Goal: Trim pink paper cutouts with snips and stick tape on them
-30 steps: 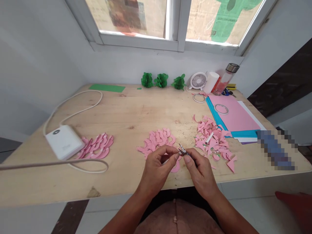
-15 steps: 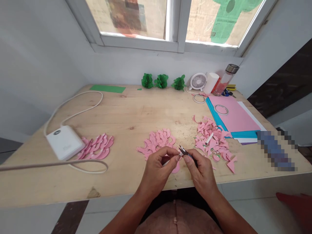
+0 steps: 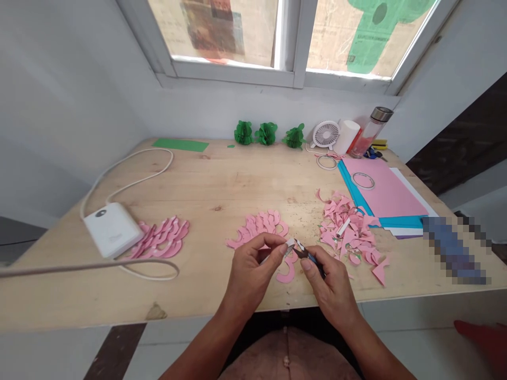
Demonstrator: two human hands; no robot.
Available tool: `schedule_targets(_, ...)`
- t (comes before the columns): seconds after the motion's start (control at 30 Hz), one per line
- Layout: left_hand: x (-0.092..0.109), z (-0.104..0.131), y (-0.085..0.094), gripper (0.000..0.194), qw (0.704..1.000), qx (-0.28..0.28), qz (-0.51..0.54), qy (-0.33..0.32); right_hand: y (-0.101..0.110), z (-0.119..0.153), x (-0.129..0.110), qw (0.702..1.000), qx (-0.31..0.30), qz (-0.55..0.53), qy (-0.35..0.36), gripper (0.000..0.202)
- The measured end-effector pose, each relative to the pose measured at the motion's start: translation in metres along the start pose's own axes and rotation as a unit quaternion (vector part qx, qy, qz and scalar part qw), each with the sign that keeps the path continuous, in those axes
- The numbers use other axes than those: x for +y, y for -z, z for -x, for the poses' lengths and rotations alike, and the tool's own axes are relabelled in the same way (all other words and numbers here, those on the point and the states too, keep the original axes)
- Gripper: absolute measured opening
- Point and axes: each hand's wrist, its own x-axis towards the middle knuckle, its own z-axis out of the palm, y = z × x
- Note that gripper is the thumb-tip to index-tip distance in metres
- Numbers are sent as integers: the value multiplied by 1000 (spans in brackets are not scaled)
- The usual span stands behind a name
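L hand [image 3: 251,274] has grip pinched on white strip [image 3: 290,243], end bared twd R hand [image 3: 331,279], its grip closed on dark snips [image 3: 301,253], pts free. Scraps [image 3: 347,232] R of pink cutouts [image 3: 255,226] on counter [image 3: 245,177], prob. vs mix-ups.

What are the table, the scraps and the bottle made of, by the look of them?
The table looks like pale wood, smooth, with grain and dark knots. The scraps seem to be matte pink paper, thin with crisp edges. The bottle is see-through and glossy, glass or clear plastic; its cap has a silvery, metal-like sheen.
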Motion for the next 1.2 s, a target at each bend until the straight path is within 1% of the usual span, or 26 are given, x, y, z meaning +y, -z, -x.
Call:
schedule_targets(0.2,-3,-1,-2,16,1000,0,5,2,-1,0,1,1000,-6,-12,2,34)
schedule_targets(0.37,-4,0,-4,16,1000,8,11,3,-3,0,3,999,-1,-32,-9,34)
schedule_targets(0.7,-5,-1,-6,16,1000,2,16,3,-5,-1,5,999,7,-43,-7,33)
schedule_targets(0.93,-3,0,-7,18,1000,2,10,3,-3,-1,5,999,31,5,2,33)
schedule_targets(1.07,-3,0,-9,18,1000,-9,-6,4,-2,-1,8,998,53,25,8,32)
schedule_targets(1.2,-3,1,-9,17,1000,-9,-30,5,5,-1,12,996,80,32,8,32)
